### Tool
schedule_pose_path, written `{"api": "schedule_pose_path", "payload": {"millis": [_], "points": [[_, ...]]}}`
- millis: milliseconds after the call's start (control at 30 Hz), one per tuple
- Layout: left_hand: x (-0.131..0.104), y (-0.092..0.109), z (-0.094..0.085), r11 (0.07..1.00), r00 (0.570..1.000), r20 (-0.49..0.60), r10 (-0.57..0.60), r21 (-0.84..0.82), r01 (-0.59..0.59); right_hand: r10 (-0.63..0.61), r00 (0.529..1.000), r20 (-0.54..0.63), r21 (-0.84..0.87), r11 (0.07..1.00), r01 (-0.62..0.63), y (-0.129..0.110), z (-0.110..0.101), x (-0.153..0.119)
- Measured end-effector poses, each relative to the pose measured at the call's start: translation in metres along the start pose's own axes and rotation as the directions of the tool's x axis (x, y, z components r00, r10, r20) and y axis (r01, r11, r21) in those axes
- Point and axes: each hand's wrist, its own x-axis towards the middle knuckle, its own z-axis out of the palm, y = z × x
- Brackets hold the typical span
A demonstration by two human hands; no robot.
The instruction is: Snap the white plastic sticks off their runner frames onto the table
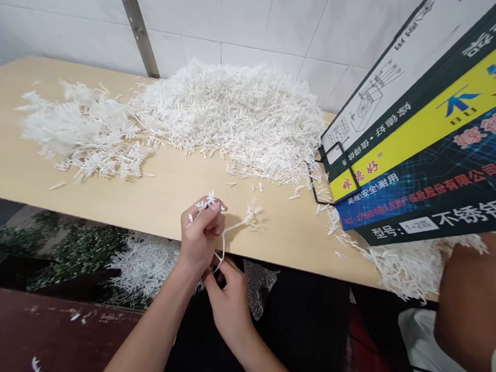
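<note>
From where I watch, 2 bare hands work at the front edge of the pale wooden table (167, 207). My left hand (202, 228) is curled into a fist, its thumb pressed on a white sprig (210, 197) that pokes out at the top. My right hand (231, 295), lower down, seems to pinch a thin white stem (223, 245), its fingertips partly hidden. The stem curves up beside the fist to a branched tip (252, 215).

Beyond lie a large white pile (246, 115) and a smaller heap (82, 129); a printed carton (436, 140) rises at right.

I judge the step in hand to be fine 2-handed work on sprig and stem; the next move calls for a firm left hold and light right fingertips, since so thin a stem probably bends easily.
</note>
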Motion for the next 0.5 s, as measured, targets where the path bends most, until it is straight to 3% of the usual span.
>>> {"api": "schedule_pose_path", "payload": {"millis": [67, 133, 167, 233, 300, 367, 500], "points": [[-0.016, 0.01, 0.0, 0.976, 0.992, 0.113, 0.051, 0.206, -0.073, 0.037, 0.998, 0.045, 0.137, 0.99, -0.043, -0.003, -0.009, -0.004], [-0.032, 0.02, -0.003, 0.853, 0.944, 0.312, 0.108, 0.459, -0.249, 0.049, 0.998, 0.046, 0.264, 0.963, -0.059, -0.006, -0.022, -0.011], [-0.04, 0.023, -0.007, 0.788, 0.911, 0.391, 0.134, 0.515, -0.337, 0.054, 0.998, 0.024, 0.325, 0.944, -0.058, -0.007, -0.029, -0.015], [-0.055, 0.023, -0.014, 0.72, 0.865, 0.497, 0.072, 0.574, -0.39, 0.069, 0.998, -0.005, 0.45, 0.891, -0.06, -0.009, -0.042, -0.02], [-0.068, 0.014, -0.02, 0.705, 0.819, 0.564, -0.105, 0.623, -0.339, 0.1, 0.994, -0.032, 0.557, 0.828, -0.065, -0.011, -0.052, -0.021], [-0.08, 0.003, -0.021, 0.67, 0.781, 0.564, -0.268, 0.692, -0.269, 0.087, 0.994, -0.062, 0.619, 0.785, -0.03, -0.015, -0.061, -0.02], [-0.093, 0.0, -0.015, 0.58, 0.746, 0.499, -0.441, 0.793, -0.188, -0.017, 0.992, -0.126, 0.654, 0.75, 0.096, -0.029, -0.081, -0.016]]}}
